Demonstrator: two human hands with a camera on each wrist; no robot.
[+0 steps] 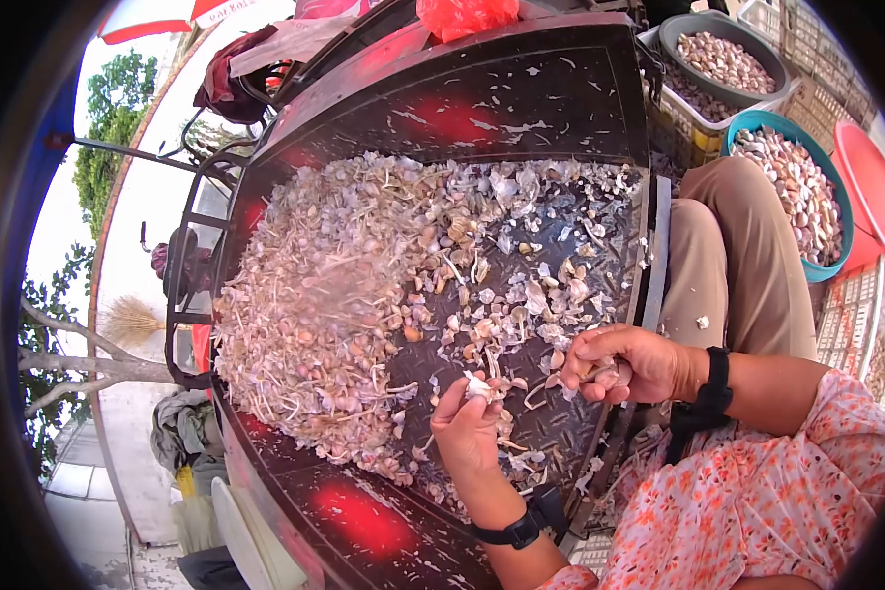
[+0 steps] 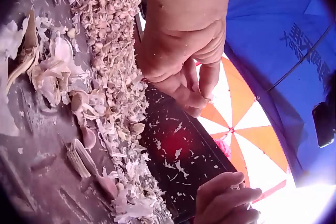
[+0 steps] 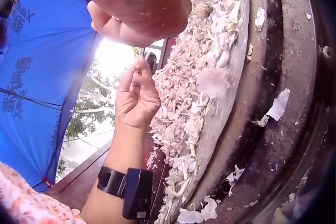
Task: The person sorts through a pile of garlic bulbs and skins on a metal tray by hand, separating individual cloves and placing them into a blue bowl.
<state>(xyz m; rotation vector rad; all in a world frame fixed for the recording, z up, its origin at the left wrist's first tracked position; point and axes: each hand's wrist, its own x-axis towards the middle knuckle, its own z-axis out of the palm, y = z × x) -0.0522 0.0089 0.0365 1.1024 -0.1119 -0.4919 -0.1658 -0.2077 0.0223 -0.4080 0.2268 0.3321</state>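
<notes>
My left hand (image 1: 467, 433) is raised over the garlic heap, its thumb and fingertips pinching a whitish garlic piece (image 1: 477, 386). To its right, my right hand (image 1: 639, 359) curls its fingers around pinkish garlic cloves (image 1: 608, 374), partly hidden in the palm. The two hands are apart. Beneath them, loose cloves, dry stems and papery skins (image 1: 501, 324) lie scattered on the dark ridged metal bed (image 1: 428, 359). In the right wrist view, the left hand (image 3: 137, 98) is upright with fingertips together; the right hand (image 3: 139, 8) hides its own hold there.
A deep garlic heap (image 1: 315, 295) fills the bed's left side, enclosed by dark metal walls (image 1: 551, 88). Beside the person's knees (image 1: 747, 216) stand a teal basin (image 1: 834, 167) and a grey basin (image 1: 772, 54) of cloves, near a red tub (image 1: 875, 187). Blue canopy (image 2: 278, 29) hangs overhead.
</notes>
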